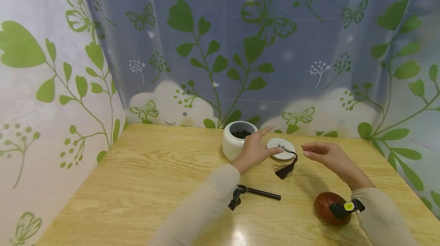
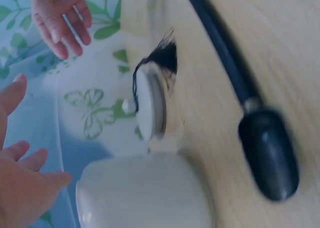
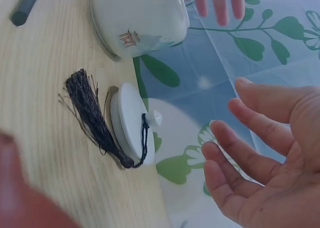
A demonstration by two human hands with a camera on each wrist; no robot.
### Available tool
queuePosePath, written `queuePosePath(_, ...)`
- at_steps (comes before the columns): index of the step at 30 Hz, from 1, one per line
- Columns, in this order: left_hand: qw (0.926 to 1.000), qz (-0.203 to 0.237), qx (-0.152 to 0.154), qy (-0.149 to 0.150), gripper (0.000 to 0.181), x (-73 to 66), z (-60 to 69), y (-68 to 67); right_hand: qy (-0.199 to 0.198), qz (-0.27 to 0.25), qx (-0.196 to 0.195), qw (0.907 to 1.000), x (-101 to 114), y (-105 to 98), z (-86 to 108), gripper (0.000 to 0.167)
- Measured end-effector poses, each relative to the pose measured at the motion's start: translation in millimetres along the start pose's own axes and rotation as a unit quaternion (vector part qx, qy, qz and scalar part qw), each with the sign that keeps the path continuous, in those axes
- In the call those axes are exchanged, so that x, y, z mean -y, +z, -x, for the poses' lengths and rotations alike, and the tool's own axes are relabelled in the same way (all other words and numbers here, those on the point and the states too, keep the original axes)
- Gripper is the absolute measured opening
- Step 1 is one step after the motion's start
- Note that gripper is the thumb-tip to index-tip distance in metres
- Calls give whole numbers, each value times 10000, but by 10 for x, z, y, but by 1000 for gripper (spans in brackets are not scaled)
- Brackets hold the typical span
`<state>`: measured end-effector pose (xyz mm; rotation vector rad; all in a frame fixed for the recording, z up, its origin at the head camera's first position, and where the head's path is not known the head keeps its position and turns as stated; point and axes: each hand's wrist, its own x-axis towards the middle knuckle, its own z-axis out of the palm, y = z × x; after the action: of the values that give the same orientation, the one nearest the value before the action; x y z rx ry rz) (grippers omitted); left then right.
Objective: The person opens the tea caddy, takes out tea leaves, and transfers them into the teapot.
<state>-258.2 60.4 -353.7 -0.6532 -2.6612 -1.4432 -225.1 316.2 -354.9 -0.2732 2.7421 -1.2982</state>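
A white ceramic jar (image 1: 229,146) stands lidless on the table, dark dried leaves (image 1: 241,134) inside it. My left hand (image 1: 253,149) hovers just by the jar's right side, fingers spread and holding nothing. The jar's round white lid (image 1: 275,145) lies to the right, knob up, its dark tassel (image 1: 286,170) trailing toward me. Right of the lid my right hand (image 1: 331,158) is in the air, fingers loosely bent and apart, nothing in them. A black scoop (image 2: 269,153) lies nearer me; in the head view its bowl is hidden by the left wrist.
A reddish-brown rounded vessel (image 1: 324,203) sits beneath the right wrist, partly covered by the wrist camera. Behind the wooden table (image 1: 154,169) hangs a blue curtain (image 1: 220,47) with leaves and butterflies. Similar fabric closes both sides.
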Motion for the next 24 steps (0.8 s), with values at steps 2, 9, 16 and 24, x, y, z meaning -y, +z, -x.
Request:
queuePosePath(2, 10000, 47, -2, -10, 75, 21, -9, -85, -26, -76, 62, 9999, 8, 16, -77, 54)
queuePosePath(9, 9999, 72, -149, -17, 78, 205, -10, -335, 14, -234, 154, 9996, 27, 123, -359, 61)
queuePosePath(16, 9990, 192, -340, -216, 81, 494, -10, -542, 45, -355, 216, 9991, 41, 296, -603, 53)
queuePosePath(24, 9975, 188, -555, -406, 86, 718, 27, -641, 233, -435, -95, 9987, -16, 504, -820, 49)
